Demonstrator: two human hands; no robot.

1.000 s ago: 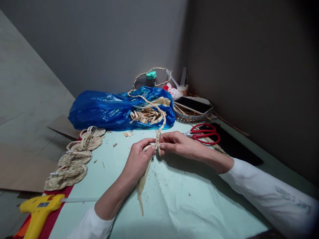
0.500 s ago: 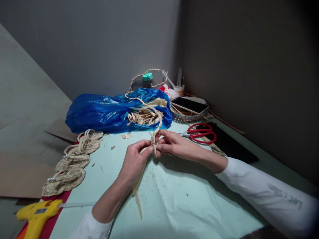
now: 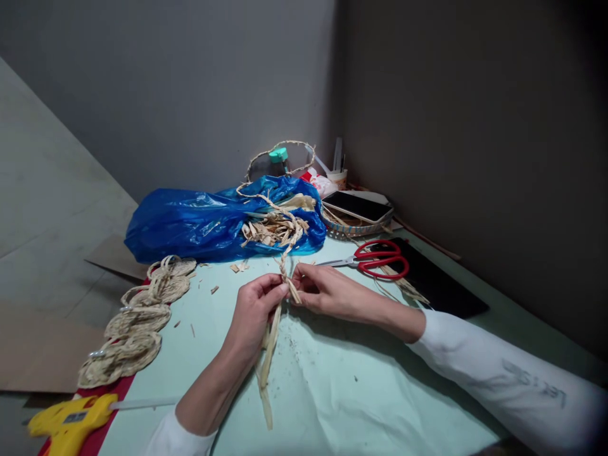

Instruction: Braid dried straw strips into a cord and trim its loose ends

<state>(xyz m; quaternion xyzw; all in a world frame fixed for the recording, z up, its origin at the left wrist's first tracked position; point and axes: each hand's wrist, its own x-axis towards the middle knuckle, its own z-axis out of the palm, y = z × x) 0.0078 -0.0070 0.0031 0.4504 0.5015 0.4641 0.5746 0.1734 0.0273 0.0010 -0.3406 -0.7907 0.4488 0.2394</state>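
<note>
A pale braid of dried plant fibre (image 3: 293, 241) runs from the blue bag toward me, and its working end sits between my two hands. My left hand (image 3: 254, 310) is closed, thumb and forefinger pinching the braid from the left. Loose strands (image 3: 268, 354) hang below that hand over the table. My right hand (image 3: 323, 289) is closed on a strand at the braid's right side, fingertips close to the left thumb. Beyond the hands, the braid's far part loops up (image 3: 304, 142) behind the bag.
A blue plastic bag (image 3: 185, 221) spills dried husk strips (image 3: 270, 229). Red-handled scissors (image 3: 382, 258) lie right, by a dark flat board (image 3: 441, 288). A phone (image 3: 358, 206) rests on a basket (image 3: 342, 228). Coiled woven pieces (image 3: 128, 358) and a yellow glue gun (image 3: 71, 418) line the left.
Both hands have shifted slightly left with the braid. The braid's end now slants to the right hand, and more loose strand shows under the left. The view has tilted up a little.
</note>
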